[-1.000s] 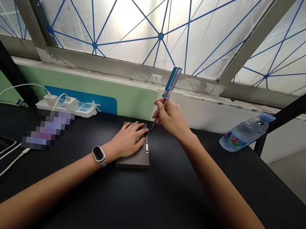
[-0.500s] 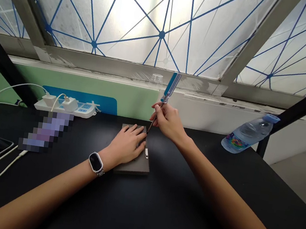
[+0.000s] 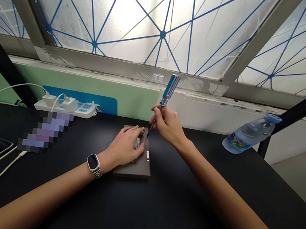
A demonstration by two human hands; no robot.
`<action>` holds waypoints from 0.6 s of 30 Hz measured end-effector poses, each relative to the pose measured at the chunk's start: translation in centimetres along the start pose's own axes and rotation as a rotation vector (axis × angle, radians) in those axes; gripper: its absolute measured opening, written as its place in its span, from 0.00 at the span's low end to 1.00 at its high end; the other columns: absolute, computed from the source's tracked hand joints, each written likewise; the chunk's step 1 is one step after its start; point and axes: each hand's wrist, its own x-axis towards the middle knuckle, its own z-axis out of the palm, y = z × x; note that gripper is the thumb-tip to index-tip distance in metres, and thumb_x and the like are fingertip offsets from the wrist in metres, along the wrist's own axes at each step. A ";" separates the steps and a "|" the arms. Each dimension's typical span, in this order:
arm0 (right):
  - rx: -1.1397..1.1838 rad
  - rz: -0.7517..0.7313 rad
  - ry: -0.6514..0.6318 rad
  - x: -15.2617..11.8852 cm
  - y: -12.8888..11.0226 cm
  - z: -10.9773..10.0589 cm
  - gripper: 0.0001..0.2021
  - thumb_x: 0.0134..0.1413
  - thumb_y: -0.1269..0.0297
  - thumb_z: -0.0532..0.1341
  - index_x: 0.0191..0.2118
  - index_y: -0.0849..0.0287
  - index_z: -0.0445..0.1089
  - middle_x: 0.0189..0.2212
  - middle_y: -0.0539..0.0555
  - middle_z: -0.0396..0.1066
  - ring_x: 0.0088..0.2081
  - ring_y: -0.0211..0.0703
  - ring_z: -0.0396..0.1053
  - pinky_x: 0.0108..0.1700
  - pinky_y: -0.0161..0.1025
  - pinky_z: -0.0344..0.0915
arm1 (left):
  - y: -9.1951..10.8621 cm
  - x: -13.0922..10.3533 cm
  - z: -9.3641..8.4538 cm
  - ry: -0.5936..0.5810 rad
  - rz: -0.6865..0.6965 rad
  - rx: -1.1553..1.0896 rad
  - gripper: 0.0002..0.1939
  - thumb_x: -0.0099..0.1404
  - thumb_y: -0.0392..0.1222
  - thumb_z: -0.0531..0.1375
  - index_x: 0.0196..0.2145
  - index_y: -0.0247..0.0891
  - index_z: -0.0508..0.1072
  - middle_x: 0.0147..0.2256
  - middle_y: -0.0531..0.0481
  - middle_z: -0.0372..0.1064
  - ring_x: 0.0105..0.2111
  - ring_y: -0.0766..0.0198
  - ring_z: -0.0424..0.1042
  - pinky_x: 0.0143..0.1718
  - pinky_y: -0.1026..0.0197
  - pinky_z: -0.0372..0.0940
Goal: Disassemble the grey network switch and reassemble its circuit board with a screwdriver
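Right fingers (image 3: 156,111) are clamped on screwdriver (image 3: 169,90), its tip down at the slot of grey box (image 3: 131,170); left fingers (image 3: 135,130) are a little apart, lying on the box | right hand (image 3: 168,126) is above the box's far right edge, left hand (image 3: 126,145) is flat on top | box is on black desk (image 3: 175,197), bottle (image 3: 248,134) well to its right

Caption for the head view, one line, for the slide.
Right hand holds a screwdriver tip-down at a flat grey-brown box; left hand rests on top.
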 end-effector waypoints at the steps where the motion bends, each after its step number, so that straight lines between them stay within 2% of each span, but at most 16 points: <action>1: -0.004 -0.002 0.001 0.0 0.0 0.0 0.10 0.71 0.59 0.53 0.43 0.57 0.67 0.25 0.51 0.76 0.22 0.41 0.72 0.33 0.39 0.70 | 0.0 0.0 0.0 0.003 0.002 0.000 0.23 0.68 0.42 0.57 0.59 0.35 0.69 0.59 0.38 0.73 0.65 0.45 0.65 0.67 0.40 0.57; 8: -0.033 0.001 -0.006 0.0 -0.1 -0.1 0.11 0.72 0.57 0.52 0.43 0.57 0.67 0.26 0.52 0.76 0.25 0.42 0.74 0.33 0.39 0.70 | -0.1 0.0 0.0 0.001 0.006 0.002 0.21 0.68 0.43 0.57 0.57 0.35 0.71 0.58 0.38 0.73 0.65 0.45 0.65 0.67 0.42 0.57; 18: 0.013 0.008 -0.219 0.5 -0.5 -1.0 0.11 0.72 0.59 0.52 0.47 0.59 0.68 0.28 0.52 0.78 0.27 0.39 0.74 0.30 0.36 0.70 | 0.2 -0.1 -0.2 -0.025 0.020 0.036 0.17 0.72 0.45 0.55 0.54 0.35 0.72 0.62 0.37 0.70 0.67 0.44 0.63 0.65 0.41 0.58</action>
